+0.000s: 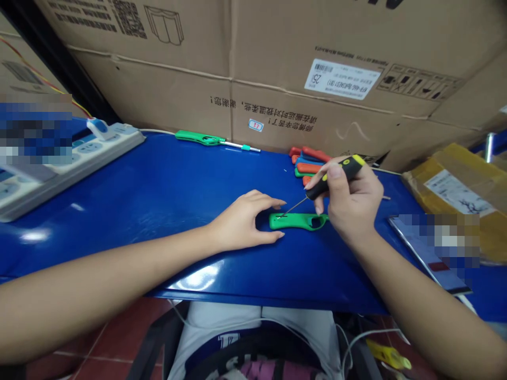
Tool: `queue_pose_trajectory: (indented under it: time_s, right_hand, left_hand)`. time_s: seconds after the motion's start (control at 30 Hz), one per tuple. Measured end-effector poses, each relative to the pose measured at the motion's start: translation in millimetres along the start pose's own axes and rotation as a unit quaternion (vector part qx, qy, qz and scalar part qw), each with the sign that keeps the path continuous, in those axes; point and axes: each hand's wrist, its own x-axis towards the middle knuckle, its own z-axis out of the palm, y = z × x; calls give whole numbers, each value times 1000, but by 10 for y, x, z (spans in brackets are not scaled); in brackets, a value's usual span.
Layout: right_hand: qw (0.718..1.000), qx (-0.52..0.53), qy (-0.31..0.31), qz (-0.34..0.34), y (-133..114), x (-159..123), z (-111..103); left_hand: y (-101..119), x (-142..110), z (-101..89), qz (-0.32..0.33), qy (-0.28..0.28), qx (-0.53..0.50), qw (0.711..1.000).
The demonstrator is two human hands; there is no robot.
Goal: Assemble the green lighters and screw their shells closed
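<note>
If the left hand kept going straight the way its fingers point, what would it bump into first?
Probably the green plastic piece: its end already sits between the thumb and fingertips of the left hand. The screwdriver slants very close too, so depth makes it hard to be sure.

Blue table (178, 184) under green casing (297, 221), power strip (85, 153)

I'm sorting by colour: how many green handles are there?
3 visible: one green handle under the screwdriver, another at the back near the power strip, a third in the pile, where more may be hidden.
</note>
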Motion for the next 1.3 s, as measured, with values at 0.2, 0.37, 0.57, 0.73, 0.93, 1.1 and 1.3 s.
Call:
queue_pose_trajectory:
  time_s: [0.2, 0.37, 0.57, 0.73, 0.93, 1.1, 1.3]
  right_hand:
    - [1000, 12, -14, -9, 54, 1, 32]
    - [999, 25, -23, -12, 62, -8, 8]
    - [999, 23, -37, -9, 25, -27, 23]
    - [999, 16, -34, 0, 34, -23, 24]
    - [999, -2, -35, 4, 21, -18, 53]
    - [999, -8, -40, -3, 0, -30, 59]
    - [999, -6, -40, -12, -11, -47, 55]
  left_hand:
    - [13, -1, 32, -6, 2, -19, 1000]
    - [-4, -4, 47, -5, -2, -26, 1000]
    - [3, 6, 45, -3, 1, -25, 1000]
    - [-4, 4, 40, 5, -2, -26, 1000]
    - [6, 5, 33, 5, -4, -23, 1000]
    - [17, 6, 31, 2, -3, -23, 1000]
    - [13, 10, 33, 1, -7, -25, 1000]
